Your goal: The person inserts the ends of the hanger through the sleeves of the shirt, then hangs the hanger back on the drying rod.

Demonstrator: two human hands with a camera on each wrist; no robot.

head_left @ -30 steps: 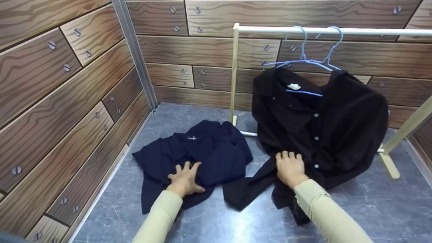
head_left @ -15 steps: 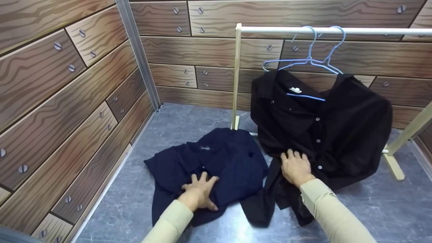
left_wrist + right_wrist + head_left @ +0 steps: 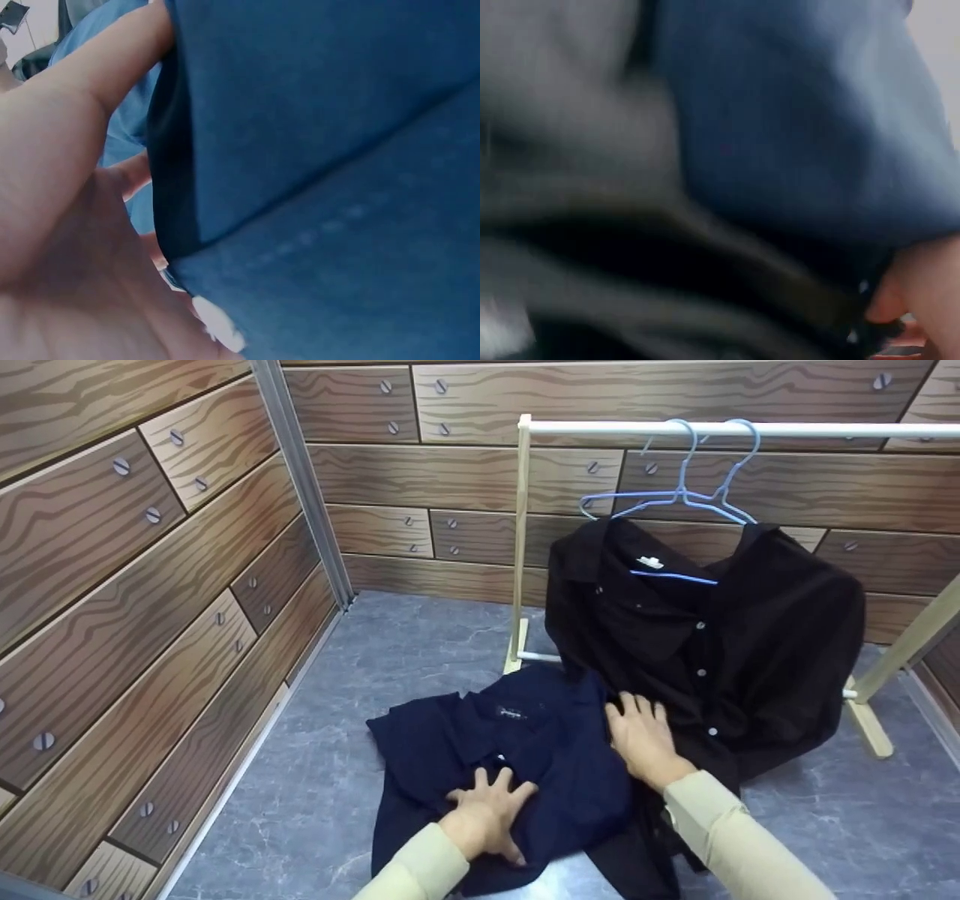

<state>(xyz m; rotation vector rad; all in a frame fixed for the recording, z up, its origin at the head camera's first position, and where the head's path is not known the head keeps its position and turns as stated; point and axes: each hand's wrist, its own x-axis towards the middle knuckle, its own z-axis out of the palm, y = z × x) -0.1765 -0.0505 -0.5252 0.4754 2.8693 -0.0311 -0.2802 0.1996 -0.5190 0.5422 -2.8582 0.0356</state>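
A navy collared shirt (image 3: 442, 780) lies bunched on the grey floor. My left hand (image 3: 487, 814) rests on its front with fingers spread; the left wrist view shows navy cloth (image 3: 322, 150) close before the palm. Beside it, a black button-up shirt (image 3: 772, 660) hangs on a blue hanger (image 3: 682, 495), its lower part reaching the floor. My right hand (image 3: 643, 739) rests against the black shirt, fingers extended, right at the navy shirt's edge. Blurred navy cloth (image 3: 780, 112) and dark cloth fill the right wrist view. A black sleeve (image 3: 637, 855) lies partly hidden under the navy shirt.
A garment rack with a white rail (image 3: 570, 427) and wooden posts (image 3: 520, 540) stands at the back right. A second blue hanger (image 3: 739, 465) hooks over the rail. Wood-patterned panels (image 3: 165, 607) enclose the left and back of the grey floor (image 3: 292, 795).
My left hand has slid the navy shirt to the right and nearer me, against the black shirt and over its sleeve. My right hand has stayed at about the same spot.
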